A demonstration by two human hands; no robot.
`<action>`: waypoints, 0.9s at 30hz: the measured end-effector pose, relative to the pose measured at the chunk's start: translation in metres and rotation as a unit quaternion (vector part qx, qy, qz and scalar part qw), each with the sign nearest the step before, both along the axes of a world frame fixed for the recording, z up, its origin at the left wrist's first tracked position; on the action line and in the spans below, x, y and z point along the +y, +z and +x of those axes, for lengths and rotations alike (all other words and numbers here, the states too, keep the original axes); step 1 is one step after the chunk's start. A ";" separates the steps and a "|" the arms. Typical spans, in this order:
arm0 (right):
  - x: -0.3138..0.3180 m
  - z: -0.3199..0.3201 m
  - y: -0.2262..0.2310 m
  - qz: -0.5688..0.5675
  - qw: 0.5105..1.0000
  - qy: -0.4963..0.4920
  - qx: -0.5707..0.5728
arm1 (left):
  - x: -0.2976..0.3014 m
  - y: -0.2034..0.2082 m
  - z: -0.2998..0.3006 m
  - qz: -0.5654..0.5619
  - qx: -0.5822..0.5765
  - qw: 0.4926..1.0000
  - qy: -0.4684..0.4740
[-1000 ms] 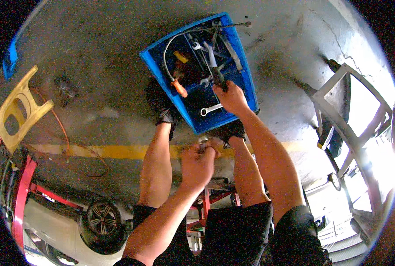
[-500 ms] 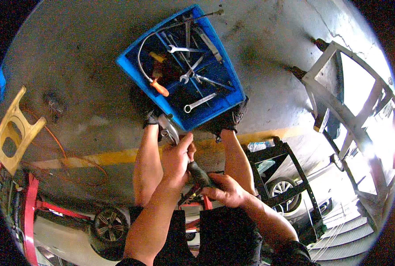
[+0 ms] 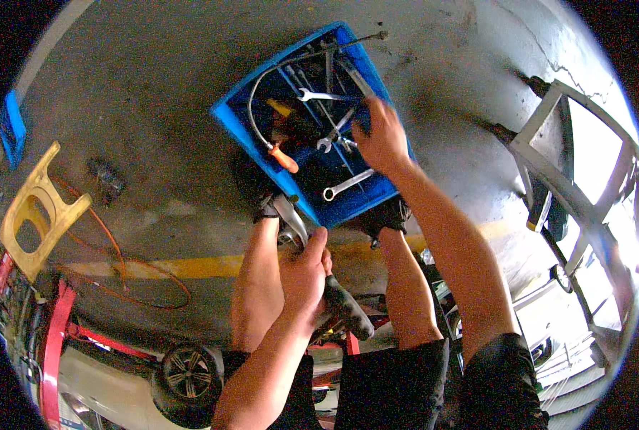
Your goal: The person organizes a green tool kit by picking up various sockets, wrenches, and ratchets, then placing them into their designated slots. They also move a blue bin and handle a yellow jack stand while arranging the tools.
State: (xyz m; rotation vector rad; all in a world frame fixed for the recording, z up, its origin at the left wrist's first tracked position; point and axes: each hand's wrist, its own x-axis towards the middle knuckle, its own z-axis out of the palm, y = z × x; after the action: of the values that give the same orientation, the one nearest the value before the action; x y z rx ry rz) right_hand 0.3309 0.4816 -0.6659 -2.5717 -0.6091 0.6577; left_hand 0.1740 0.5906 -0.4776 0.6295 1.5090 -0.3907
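My left hand (image 3: 305,276) is closed around the black grip of what looks like an angle grinder (image 3: 348,308). The tool's curved metal guard and round metal head point up beside a blue plastic crate (image 3: 226,118). Over the right side of that crate is my right hand (image 3: 384,136), thumb and fingers apart above the tools; its fingertips are partly hidden. Near it lie an open-ended wrench (image 3: 323,95), a second wrench (image 3: 325,145) and a ring-ended combination wrench (image 3: 348,184). An orange-handled tool with a long bent cable (image 3: 285,159) rests at the crate's left.
My legs and dark shoes straddle the crate's near side. A yellow plastic stool (image 3: 44,215) and an orange hose (image 3: 155,266) lie left on the floor. Grey metal frame (image 3: 549,154) stands right. A red lift post (image 3: 56,351) and a car wheel (image 3: 188,369) are lower left.
My right hand has let go of the angle grinder's black grip and moved up and right into the crate. My left hand still holds the tool. The whole view has shifted slightly.
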 end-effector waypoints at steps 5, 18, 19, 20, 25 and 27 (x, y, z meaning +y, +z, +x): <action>0.062 0.023 -0.038 -0.178 0.984 -0.006 -0.026 | 0.004 -0.012 -0.016 -0.051 0.008 0.995 0.080; 0.006 -0.012 -0.007 -0.087 0.968 -0.100 0.214 | -0.012 -0.017 -0.026 -0.051 0.012 0.992 0.115; -0.008 -0.019 -0.001 -0.093 0.968 -0.050 0.227 | -0.013 -0.016 -0.024 -0.055 0.016 0.991 0.124; -0.017 -0.027 0.009 -0.116 0.961 -0.001 0.251 | -0.011 -0.012 -0.019 -0.062 0.027 0.989 0.133; -0.031 -0.068 0.029 -0.117 0.952 -0.009 0.284 | -0.016 -0.017 -0.024 -0.054 0.045 0.991 0.114; -0.025 -0.073 0.031 -0.097 0.956 -0.041 0.274 | -0.019 -0.020 -0.027 -0.041 0.030 0.994 0.099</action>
State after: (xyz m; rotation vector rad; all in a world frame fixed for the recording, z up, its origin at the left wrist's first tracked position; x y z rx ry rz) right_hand 0.2578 0.4569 -0.6350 -2.3970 -0.2576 1.3898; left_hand 0.1467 0.5711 -0.4978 0.4014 1.5881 -0.3188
